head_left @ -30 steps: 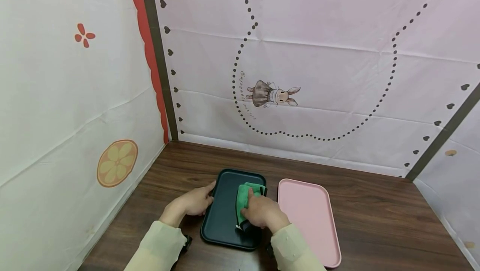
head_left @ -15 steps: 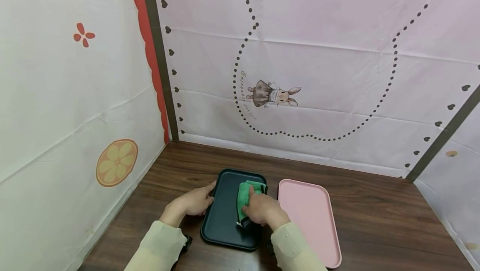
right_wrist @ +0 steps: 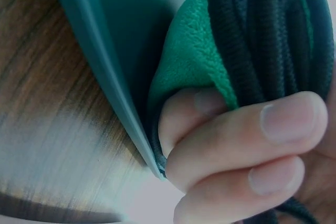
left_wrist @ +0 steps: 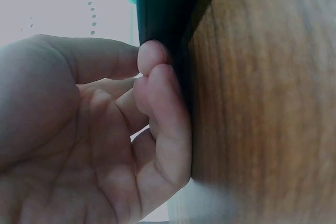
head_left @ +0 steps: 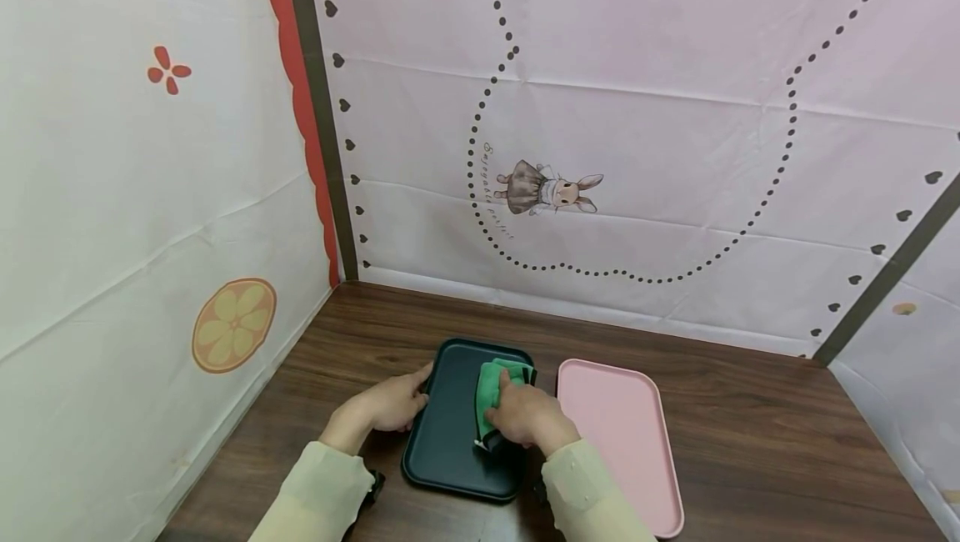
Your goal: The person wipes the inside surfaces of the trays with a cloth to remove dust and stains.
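Observation:
A dark green-black rectangular tray lies on the wooden table. At its left edge, my left hand holds the rim; in the left wrist view the thumb and bent fingers meet at the tray's side. Over the tray's right half, my right hand grips a folded green cloth with dark edging and presses it onto the surface. The right wrist view shows curled fingers wrapped around the bunched cloth, close beside the tray's raised rim.
A pink rectangular tray lies just right of the dark one, partly beneath the right sleeve. The wooden table meets printed fabric walls at the back and left.
My right hand and the cloth have slid slightly toward the tray's far end. The left hand and both trays stay put.

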`<state>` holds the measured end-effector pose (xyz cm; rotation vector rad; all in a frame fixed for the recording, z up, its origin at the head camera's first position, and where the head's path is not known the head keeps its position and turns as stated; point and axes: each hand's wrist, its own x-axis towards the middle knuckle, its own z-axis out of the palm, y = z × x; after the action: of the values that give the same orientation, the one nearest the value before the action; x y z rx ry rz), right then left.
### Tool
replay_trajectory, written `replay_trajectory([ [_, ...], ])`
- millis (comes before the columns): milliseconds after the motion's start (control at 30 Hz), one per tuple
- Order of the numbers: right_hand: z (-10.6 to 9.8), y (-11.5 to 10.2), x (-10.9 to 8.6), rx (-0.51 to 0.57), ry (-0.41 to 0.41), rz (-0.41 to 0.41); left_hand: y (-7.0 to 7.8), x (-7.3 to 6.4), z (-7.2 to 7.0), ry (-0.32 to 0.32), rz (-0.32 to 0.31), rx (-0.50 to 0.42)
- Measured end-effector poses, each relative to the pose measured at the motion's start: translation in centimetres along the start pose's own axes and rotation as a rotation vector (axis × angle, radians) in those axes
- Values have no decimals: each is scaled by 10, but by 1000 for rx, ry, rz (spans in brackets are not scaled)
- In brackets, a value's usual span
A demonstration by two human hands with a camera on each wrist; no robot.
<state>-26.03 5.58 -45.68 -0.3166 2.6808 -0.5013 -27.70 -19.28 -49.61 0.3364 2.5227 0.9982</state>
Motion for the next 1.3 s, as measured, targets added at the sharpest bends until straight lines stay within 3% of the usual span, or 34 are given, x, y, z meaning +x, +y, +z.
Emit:
replay_trajectory([
  [467, -1, 2, 7, 5, 1, 7, 14, -11, -6, -20, -1, 13],
  [867, -3, 3, 12, 9, 4, 19, 16, -11, -1, 29, -46, -11],
  [1300, -6, 5, 18, 17, 9, 38, 14, -10, -1, 30, -49, -16],
])
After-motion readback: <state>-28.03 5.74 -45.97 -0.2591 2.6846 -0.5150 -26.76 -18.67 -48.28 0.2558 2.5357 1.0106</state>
